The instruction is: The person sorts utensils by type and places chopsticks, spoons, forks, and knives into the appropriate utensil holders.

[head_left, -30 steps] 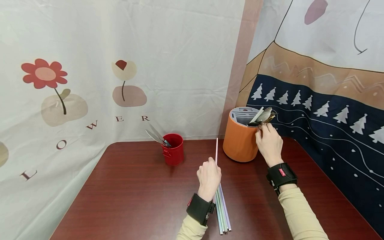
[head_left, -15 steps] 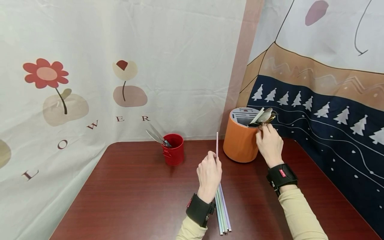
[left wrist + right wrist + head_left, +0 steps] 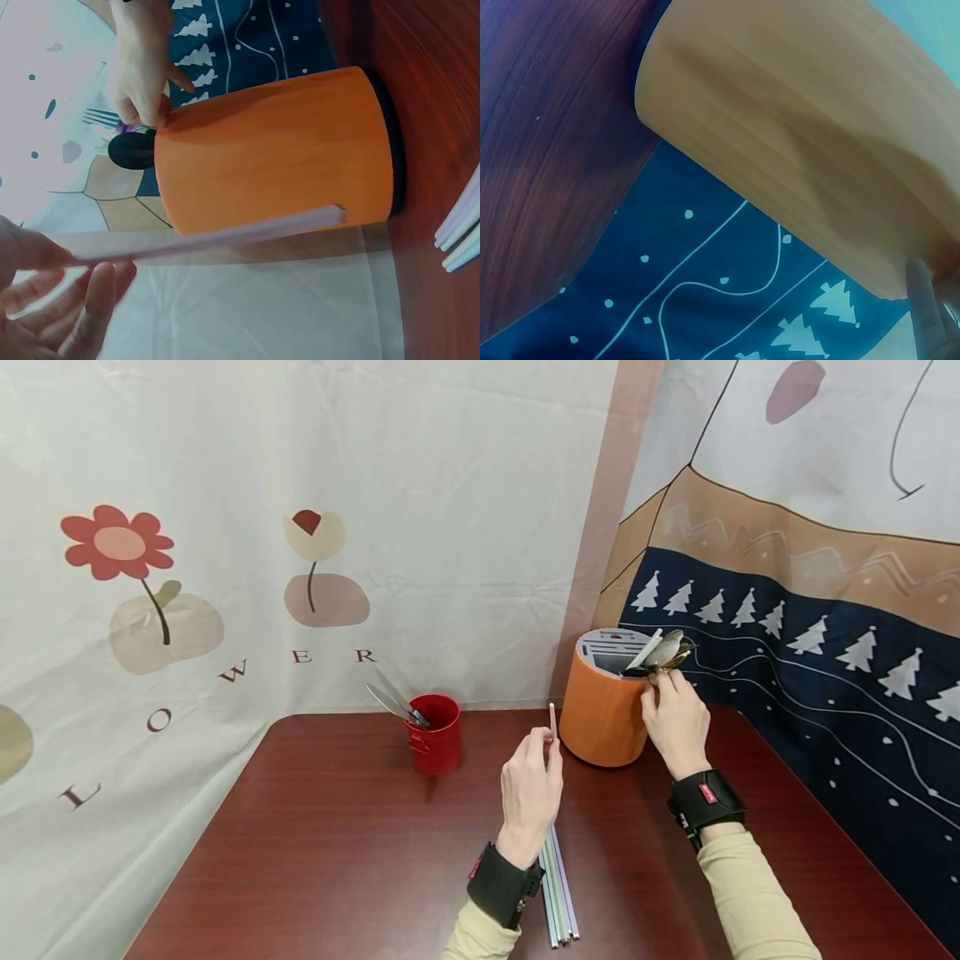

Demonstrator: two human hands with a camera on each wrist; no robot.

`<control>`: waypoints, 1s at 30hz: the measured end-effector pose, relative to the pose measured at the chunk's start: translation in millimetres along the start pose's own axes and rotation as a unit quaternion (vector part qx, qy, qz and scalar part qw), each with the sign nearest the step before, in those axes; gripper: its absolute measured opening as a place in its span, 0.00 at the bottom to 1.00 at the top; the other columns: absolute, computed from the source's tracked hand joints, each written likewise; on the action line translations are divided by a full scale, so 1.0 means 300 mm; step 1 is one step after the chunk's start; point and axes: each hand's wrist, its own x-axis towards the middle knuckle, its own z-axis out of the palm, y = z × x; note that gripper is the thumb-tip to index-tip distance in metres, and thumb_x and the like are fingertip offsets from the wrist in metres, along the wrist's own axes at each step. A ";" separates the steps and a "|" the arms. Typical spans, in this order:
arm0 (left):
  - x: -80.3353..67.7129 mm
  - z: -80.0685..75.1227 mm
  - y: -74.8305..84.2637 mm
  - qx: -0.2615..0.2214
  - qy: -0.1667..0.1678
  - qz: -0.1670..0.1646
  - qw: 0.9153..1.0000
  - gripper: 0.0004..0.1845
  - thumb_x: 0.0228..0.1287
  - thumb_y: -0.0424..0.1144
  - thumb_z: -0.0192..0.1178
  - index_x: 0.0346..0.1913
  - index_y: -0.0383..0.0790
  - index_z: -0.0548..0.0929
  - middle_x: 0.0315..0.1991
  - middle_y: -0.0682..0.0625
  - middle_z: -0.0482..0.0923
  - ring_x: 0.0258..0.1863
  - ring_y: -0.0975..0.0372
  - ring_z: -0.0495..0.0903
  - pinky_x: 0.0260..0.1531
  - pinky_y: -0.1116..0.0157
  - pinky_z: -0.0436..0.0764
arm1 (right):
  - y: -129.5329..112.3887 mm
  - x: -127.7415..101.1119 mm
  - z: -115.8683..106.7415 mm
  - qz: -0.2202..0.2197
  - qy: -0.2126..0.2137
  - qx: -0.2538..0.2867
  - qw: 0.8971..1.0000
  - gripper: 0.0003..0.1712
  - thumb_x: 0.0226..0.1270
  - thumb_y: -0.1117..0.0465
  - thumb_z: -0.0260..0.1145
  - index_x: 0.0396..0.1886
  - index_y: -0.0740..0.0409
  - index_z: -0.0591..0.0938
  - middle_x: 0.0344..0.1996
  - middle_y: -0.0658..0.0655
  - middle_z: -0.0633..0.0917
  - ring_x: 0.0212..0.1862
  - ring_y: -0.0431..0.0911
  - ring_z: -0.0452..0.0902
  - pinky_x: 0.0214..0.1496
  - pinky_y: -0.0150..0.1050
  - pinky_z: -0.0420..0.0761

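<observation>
My left hand (image 3: 530,789) pinches a pale pink chopstick (image 3: 247,234) between thumb and fingertips, raised above the table. Other pastel chopsticks (image 3: 558,893) lie in a bundle beneath and beside my left wrist. To the right stands an orange utensil holder (image 3: 602,718) with a grey slotted top. My right hand (image 3: 677,718) grips its right rim, thumb against the outer wall. Spoons (image 3: 665,649) and other utensils stick up at that rim, and a fork (image 3: 101,117) shows in the left wrist view. My right fingertips are partly hidden among them.
A red cup (image 3: 435,735) holding knives (image 3: 387,700) stands at the back of the brown table (image 3: 337,827), left of the orange holder. Printed cloths (image 3: 450,527) hang behind the table and along its right side.
My left hand has lifted the pink chopstick from the bundle and moved it slightly forward and right, towards the orange holder. My right hand has stayed at the rim.
</observation>
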 end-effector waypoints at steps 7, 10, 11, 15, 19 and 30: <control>0.029 0.006 0.029 -0.069 0.000 0.036 0.997 0.03 0.66 0.33 0.57 0.41 0.40 0.78 0.33 0.51 0.82 0.29 0.65 0.83 0.27 0.77 0.78 | -0.001 0.000 0.000 -0.001 0.000 -0.001 1.000 0.12 0.68 0.61 0.55 0.38 0.65 0.81 0.39 0.62 0.80 0.34 0.62 0.76 0.31 0.60 0.74; 0.060 0.013 0.044 -0.089 0.016 0.056 0.994 0.04 0.67 0.32 0.56 0.42 0.38 0.78 0.34 0.49 0.83 0.26 0.66 0.81 0.27 0.79 0.77 | -0.002 0.000 -0.001 -0.001 0.000 -0.001 1.000 0.12 0.68 0.61 0.54 0.38 0.65 0.81 0.39 0.62 0.80 0.34 0.62 0.76 0.31 0.60 0.74; 0.073 0.016 0.049 -0.092 0.025 0.065 0.993 0.04 0.67 0.32 0.56 0.42 0.38 0.78 0.33 0.49 0.82 0.24 0.66 0.79 0.25 0.79 0.75 | -0.002 0.000 -0.001 -0.001 0.000 -0.001 1.000 0.12 0.68 0.61 0.54 0.38 0.65 0.81 0.39 0.62 0.80 0.34 0.62 0.76 0.31 0.60 0.74; 0.134 0.033 0.069 -0.105 0.053 0.097 0.988 0.07 0.67 0.32 0.56 0.45 0.35 0.79 0.34 0.47 0.82 0.22 0.65 0.76 0.23 0.79 0.73 | -0.003 0.001 -0.002 -0.001 0.000 -0.001 1.000 0.12 0.68 0.61 0.55 0.38 0.65 0.81 0.38 0.63 0.80 0.35 0.61 0.76 0.31 0.60 0.75; 0.193 0.059 0.085 -0.112 0.066 0.119 0.984 0.08 0.66 0.31 0.57 0.46 0.35 0.79 0.36 0.46 0.82 0.26 0.63 0.80 0.29 0.77 0.78 | -0.002 -0.002 0.000 -0.002 0.000 -0.003 1.000 0.12 0.68 0.61 0.55 0.37 0.65 0.81 0.37 0.63 0.80 0.33 0.61 0.76 0.29 0.60 0.74; 0.296 0.152 0.074 -0.062 0.019 0.130 0.989 0.07 0.69 0.36 0.54 0.44 0.37 0.78 0.34 0.49 0.81 0.32 0.62 0.83 0.34 0.73 0.82 | 0.000 0.001 0.000 -0.006 0.012 0.000 1.000 0.11 0.67 0.62 0.56 0.37 0.65 0.81 0.37 0.63 0.81 0.34 0.62 0.76 0.30 0.61 0.74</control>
